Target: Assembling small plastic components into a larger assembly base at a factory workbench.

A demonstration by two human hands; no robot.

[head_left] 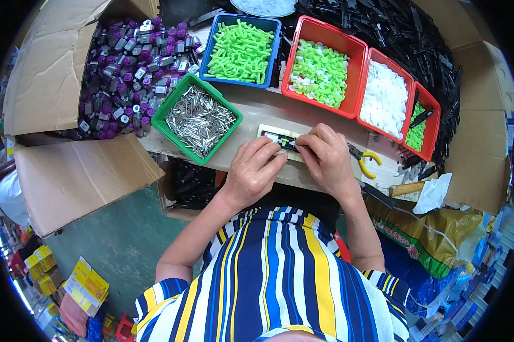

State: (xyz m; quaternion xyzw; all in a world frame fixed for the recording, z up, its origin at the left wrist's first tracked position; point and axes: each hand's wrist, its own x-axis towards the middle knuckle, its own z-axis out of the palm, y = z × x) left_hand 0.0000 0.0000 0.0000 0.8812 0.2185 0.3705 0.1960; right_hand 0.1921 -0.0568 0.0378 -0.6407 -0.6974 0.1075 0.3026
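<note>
A cream-coloured block (266, 130) lies on the bench with a long black plastic part (272, 136) set on it. Small green and white pieces show in the middle of that part. From the left, my left hand (251, 173) is closed, thumb and fingertips pinched at the block's near edge; a small pale bit shows at the tips, too small to name. My right hand (329, 161) is closed too, its thumb and fingers pressed together over the right end of the black part. Its fingers hide whatever lies between them.
A green bin (161, 122) holds metal pins; a blue bin (241, 83) holds green sticks. Red bins (357, 62) hold green and white pieces. Purple-grey parts fill a cardboard box (51, 74). Black parts (405, 34) heap behind. Yellow-handled pliers (371, 164) lie right.
</note>
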